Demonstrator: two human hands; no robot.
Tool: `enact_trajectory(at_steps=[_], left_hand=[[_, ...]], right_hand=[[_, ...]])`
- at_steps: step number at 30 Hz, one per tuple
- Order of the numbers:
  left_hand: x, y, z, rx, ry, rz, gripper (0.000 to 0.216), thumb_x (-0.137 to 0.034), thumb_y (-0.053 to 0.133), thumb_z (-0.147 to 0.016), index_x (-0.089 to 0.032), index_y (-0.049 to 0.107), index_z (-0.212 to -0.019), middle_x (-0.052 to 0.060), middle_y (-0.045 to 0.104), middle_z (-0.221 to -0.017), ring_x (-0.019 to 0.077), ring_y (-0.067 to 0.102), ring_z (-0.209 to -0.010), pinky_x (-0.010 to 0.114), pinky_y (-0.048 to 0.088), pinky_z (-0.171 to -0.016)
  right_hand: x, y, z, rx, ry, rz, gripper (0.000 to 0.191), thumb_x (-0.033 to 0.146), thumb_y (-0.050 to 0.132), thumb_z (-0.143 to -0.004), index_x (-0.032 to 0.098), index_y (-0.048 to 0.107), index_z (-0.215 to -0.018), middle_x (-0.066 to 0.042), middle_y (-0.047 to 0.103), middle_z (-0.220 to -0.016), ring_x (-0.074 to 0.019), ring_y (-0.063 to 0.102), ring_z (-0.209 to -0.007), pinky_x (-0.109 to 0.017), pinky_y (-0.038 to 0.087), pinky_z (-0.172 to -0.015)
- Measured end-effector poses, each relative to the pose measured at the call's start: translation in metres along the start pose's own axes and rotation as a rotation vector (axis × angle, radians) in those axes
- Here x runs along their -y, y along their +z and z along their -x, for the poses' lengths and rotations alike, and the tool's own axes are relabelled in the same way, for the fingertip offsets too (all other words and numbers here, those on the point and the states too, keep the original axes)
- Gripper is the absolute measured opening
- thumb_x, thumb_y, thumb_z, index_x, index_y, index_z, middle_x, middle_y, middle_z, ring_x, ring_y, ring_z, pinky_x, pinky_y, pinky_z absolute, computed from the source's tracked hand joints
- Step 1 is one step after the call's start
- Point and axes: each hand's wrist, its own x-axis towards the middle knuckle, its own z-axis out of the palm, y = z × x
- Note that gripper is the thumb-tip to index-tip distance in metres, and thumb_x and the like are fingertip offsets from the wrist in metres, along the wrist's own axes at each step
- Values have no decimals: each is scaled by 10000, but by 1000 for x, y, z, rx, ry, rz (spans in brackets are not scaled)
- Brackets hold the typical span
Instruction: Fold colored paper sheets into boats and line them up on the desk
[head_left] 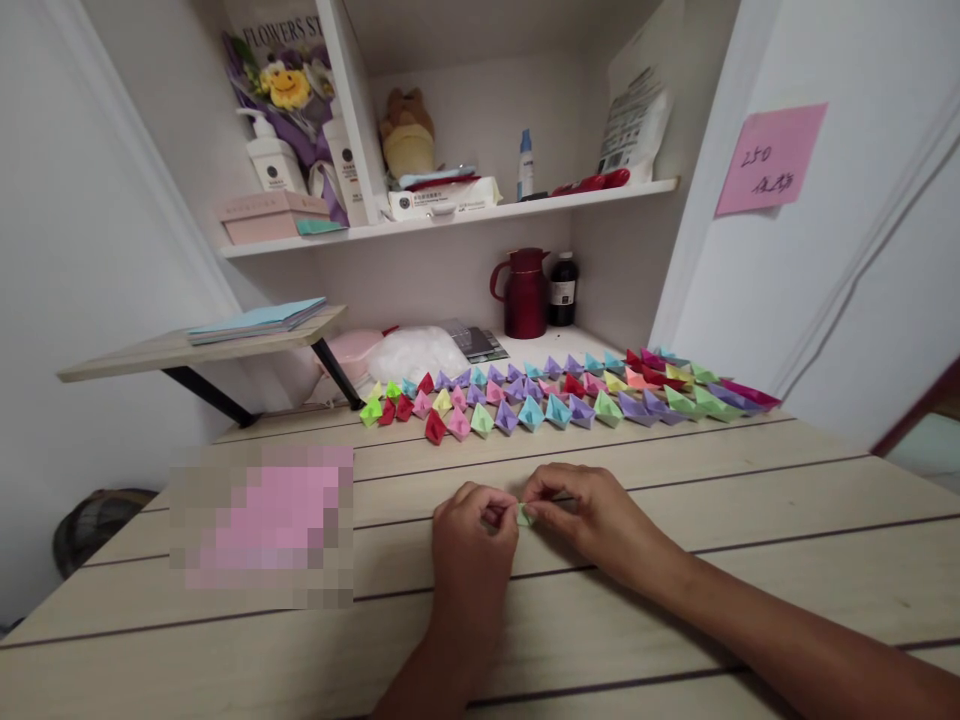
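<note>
A small piece of folded light-green paper [523, 516] is pinched between my two hands, just above the wooden table. My left hand [478, 530] grips its left side with thumb and forefinger, the other fingers curled in. On the opposite side, my right hand [585, 515] holds it with thumb and fingertips. Most of the paper is hidden by the fingers, so its full shape cannot be made out. Beyond the hands stand several rows of small folded paper boats [532, 412] in red, pink, green, blue, purple and yellow.
A pink, pixelated patch [281, 520] lies on the table at left. Blue paper sheets [259, 318] rest on a small raised stand [202, 345]. Behind the boats are a dark red jug [525, 295] and a dark bottle [562, 290]. A loaded shelf [480, 218] runs above.
</note>
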Motion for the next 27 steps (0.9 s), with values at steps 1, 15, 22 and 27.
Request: enact_trajectory(at_steps=[1, 15, 22, 27], left_hand=[[0, 1, 0, -3, 13, -7, 118, -134, 609, -672, -222, 642, -600, 3, 649, -657, 154, 572, -599, 274, 418, -666], [2, -13, -8, -101, -153, 35, 70, -154, 593, -637, -202, 613, -591, -11, 615, -614, 139, 562, -571, 234, 422, -577], [3, -10, -7, -77, -179, 8, 50, -168, 597, -646, -196, 622, -613, -10, 628, -622, 143, 570, -587, 241, 433, -595], [6, -7, -4, -72, -127, -58, 65, -148, 578, -658, -197, 608, -628, -12, 620, -634, 131, 554, -569, 232, 422, -573]], right_hand=[[1, -1, 0, 10, -1, -8, 124, 183, 576, -818, 223, 669, -746, -4, 683, -725, -176, 608, -698, -266, 429, -639], [-12, 2, -5, 8, 194, -232, 107, 257, 629, -770, 186, 644, -691, 13, 632, -660, -154, 553, -657, -254, 406, -627], [-13, 3, -6, -26, 138, -200, 55, 228, 597, -786, 191, 615, -751, -16, 649, -804, -170, 573, -738, -280, 427, -681], [-4, 5, -3, 1, 149, -255, 195, 265, 650, -769, 210, 578, -942, -26, 648, -916, -191, 600, -853, -293, 464, -741]])
